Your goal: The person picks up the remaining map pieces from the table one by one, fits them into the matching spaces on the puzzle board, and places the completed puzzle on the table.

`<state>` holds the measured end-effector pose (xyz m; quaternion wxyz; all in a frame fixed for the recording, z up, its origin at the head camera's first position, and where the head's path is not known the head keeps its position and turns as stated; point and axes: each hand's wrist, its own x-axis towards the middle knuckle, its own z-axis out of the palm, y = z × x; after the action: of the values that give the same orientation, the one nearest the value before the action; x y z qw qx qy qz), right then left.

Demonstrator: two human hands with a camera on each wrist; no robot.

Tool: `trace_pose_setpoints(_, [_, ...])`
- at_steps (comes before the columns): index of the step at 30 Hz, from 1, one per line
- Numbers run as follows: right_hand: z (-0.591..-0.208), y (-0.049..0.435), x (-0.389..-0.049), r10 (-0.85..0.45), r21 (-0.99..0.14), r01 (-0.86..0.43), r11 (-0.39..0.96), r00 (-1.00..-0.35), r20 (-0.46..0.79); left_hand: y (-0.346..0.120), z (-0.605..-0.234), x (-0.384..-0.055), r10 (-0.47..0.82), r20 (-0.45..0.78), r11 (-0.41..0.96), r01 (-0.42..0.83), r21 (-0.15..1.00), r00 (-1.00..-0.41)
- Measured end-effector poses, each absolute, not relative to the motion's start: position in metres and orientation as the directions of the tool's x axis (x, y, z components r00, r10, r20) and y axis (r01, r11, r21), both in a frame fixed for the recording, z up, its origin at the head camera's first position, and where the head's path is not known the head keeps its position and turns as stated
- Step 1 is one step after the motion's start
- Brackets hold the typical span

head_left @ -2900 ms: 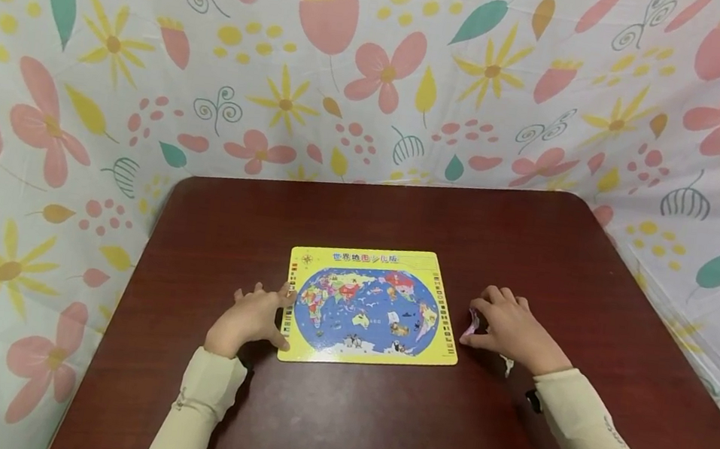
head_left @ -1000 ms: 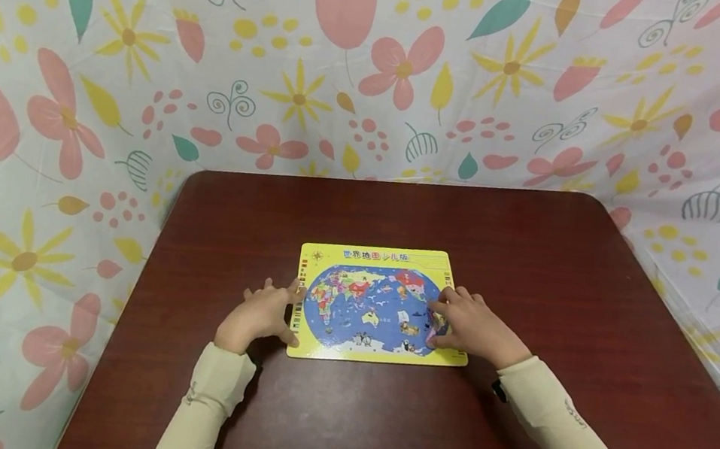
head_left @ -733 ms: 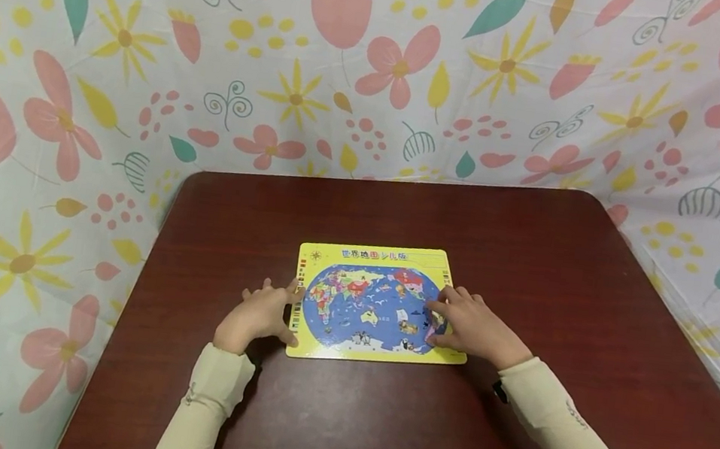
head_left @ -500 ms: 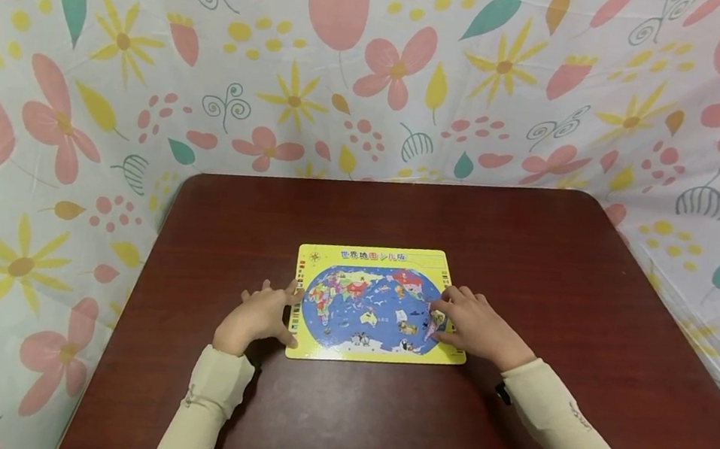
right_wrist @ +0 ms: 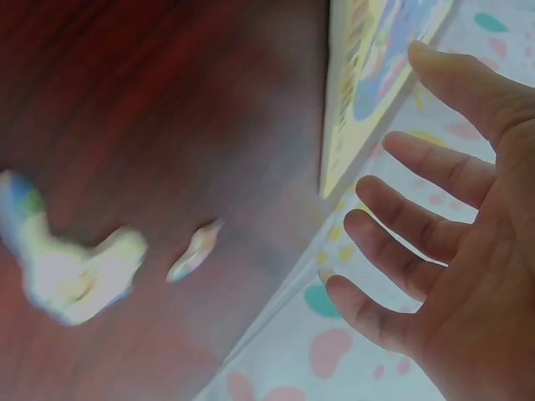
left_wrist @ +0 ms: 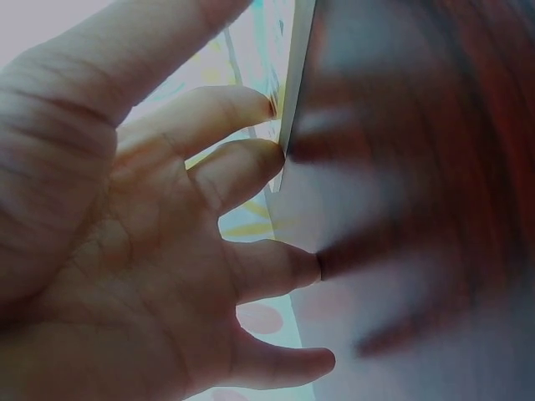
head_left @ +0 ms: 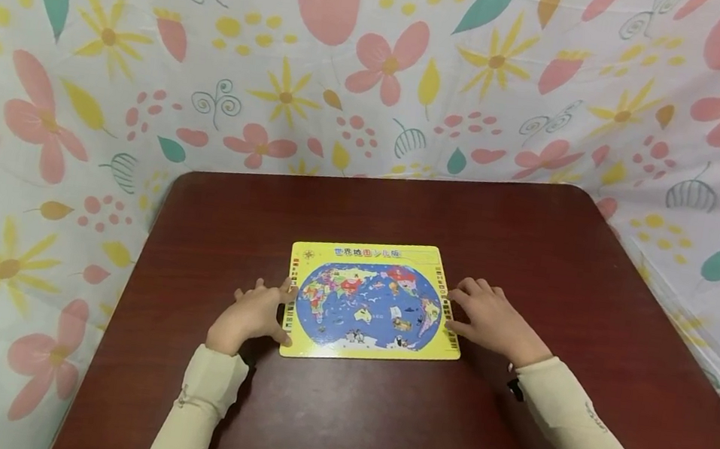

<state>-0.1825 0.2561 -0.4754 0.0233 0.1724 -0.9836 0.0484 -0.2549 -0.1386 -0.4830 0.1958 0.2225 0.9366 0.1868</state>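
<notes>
Left hand (head_left: 249, 314) first, and we see it spread at the left edge of the map board (head_left: 370, 305), nothing clenched: thumb by the near-left corner, forefinger and middle finger up against the rim, the others fanned out off it. That looks to us like a steadying brace, something to keep the board from skating about. Across at the board's right edge, we have the right hand (head_left: 492, 318), released, fingers apart and gently bent, nothing in its grasp. Thumb and forefinger reach the border; whether they actually touch it, we can't tell.

Now the map board itself, flat on the counter (head_left: 320, 424) between the hands, title along its far side, placed, we'd judge, where both arms reach it easily. Just off its right edge, the right wrist view gives us more: a larger pale piece (right_wrist: 79, 280) and a small slim piece (right_wrist: 194, 252), loose and apart. We'd guess they sit there to be handy for the right hand; blur hides their print.

Further out, cream sleeves (head_left: 585, 436) come in from the board's near side, and past its far side hangs flowered cloth (head_left: 346, 124).
</notes>
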Motion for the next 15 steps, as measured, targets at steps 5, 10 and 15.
trace_pose_setpoints(5, [-0.476, 0.27, -0.175, -0.31, -0.093, -0.314, 0.945, -0.949, 0.05, -0.139, -0.482, -0.255, 0.488, -0.288, 0.835, 0.344, 0.43, -0.824])
trace_pose_setpoints(10, [-0.481, 0.286, -0.168, -0.28, -0.089, -0.284, 0.955, -0.958, 0.056, -0.139, -0.483, -0.256, 0.485, -0.302, 0.841, 0.343, 0.417, -0.821])
trace_pose_setpoints(15, [-0.484, 0.3, -0.162, -0.26, -0.099, -0.268, 0.958, -0.962, 0.084, -0.138, -0.485, -0.255, 0.476, -0.29, 0.843, 0.336, 0.42, -0.83])
